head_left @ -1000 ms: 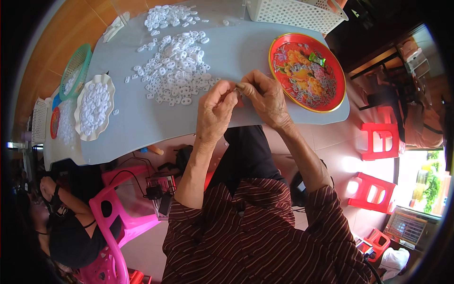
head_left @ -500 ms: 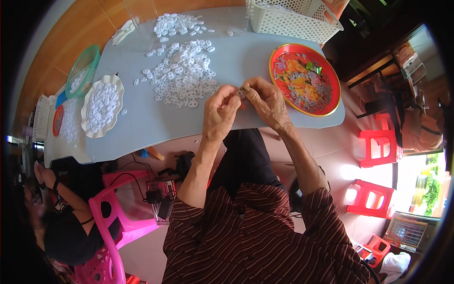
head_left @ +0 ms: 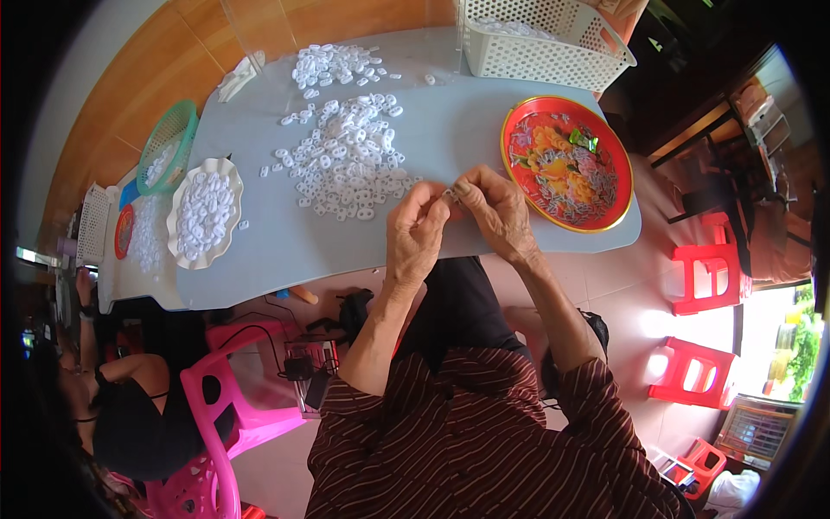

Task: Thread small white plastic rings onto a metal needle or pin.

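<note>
My left hand (head_left: 417,235) and my right hand (head_left: 496,216) meet at the front of the grey table, fingertips pinched close together. A tiny whitish piece (head_left: 450,195) shows between them at my left fingertips; its details are mostly hidden. What my right thumb and finger pinch is too small to make out. Just beyond my left hand lies a heap of small white plastic pieces with holes (head_left: 346,147). Beside my right hand is a round red flowered tray (head_left: 508,121) with a gold rim, scattered with small grey metal pieces (head_left: 601,177) and a green wrapper (head_left: 584,139).
A second white heap (head_left: 333,65) lies farther back. At left stand a scalloped white dish (head_left: 175,246) of pieces and a green basket (head_left: 183,121). A white perforated basket (head_left: 536,65) sits at the back right. A co-worker (head_left: 138,415) sits near a pink chair (head_left: 216,406); red stools (head_left: 692,372) stand right.
The whole view has shifted, so the table and hands sit slightly lower and farther right. My hands keep their pinch together. At far left, the co-worker's arms have moved.
</note>
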The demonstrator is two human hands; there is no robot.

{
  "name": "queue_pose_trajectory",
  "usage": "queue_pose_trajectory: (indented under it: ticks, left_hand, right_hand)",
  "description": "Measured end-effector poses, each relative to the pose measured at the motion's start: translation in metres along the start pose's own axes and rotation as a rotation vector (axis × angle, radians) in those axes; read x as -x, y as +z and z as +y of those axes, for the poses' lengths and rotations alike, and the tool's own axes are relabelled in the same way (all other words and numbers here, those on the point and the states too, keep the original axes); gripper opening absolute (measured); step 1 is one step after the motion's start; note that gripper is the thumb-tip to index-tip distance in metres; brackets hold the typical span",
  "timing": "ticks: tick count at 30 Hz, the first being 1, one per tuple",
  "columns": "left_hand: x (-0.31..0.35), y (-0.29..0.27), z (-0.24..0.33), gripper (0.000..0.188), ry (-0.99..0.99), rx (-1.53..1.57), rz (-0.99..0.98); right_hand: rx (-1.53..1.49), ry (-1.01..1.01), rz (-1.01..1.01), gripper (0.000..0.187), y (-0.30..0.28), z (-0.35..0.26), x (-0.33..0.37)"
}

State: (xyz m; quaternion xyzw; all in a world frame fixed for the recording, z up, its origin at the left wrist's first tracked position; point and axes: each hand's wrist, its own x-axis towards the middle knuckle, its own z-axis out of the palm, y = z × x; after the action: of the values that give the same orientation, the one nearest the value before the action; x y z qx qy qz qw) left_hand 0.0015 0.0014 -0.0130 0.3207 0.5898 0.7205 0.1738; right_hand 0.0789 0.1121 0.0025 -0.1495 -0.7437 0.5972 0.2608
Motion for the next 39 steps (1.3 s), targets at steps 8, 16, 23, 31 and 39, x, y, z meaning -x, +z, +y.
queue_pose_trajectory:
  ticks: [8,16,23,31,39]
  left_hand:
    - [-0.001,-0.007,-0.003,0.011,-0.055,-0.098,-0.047]
    - [0.000,-0.007,0.000,0.016,-0.088,-0.030,-0.070]
    - [-0.002,-0.011,0.004,0.014,0.055,-0.116,-0.021]
    - [-0.043,-0.059,0.024,0.010,0.484,-1.088,-0.154]
    - [-0.060,-0.057,0.012,0.012,0.442,-1.158,-0.352]
  right_hand:
    - [-0.023,-0.016,-0.032,0.017,-0.002,-0.002,-0.001]
    - [-0.015,0.088,0.009,0.017,0.000,-0.002,0.000]
    - [-0.063,0.004,-0.099,0.013,-0.001,0.003,-0.001]
    - [-0.070,0.068,-0.044,0.012,-0.001,0.000,-0.001]
    - [0.046,0.030,0.001,0.014,-0.001,0.004,-0.001]
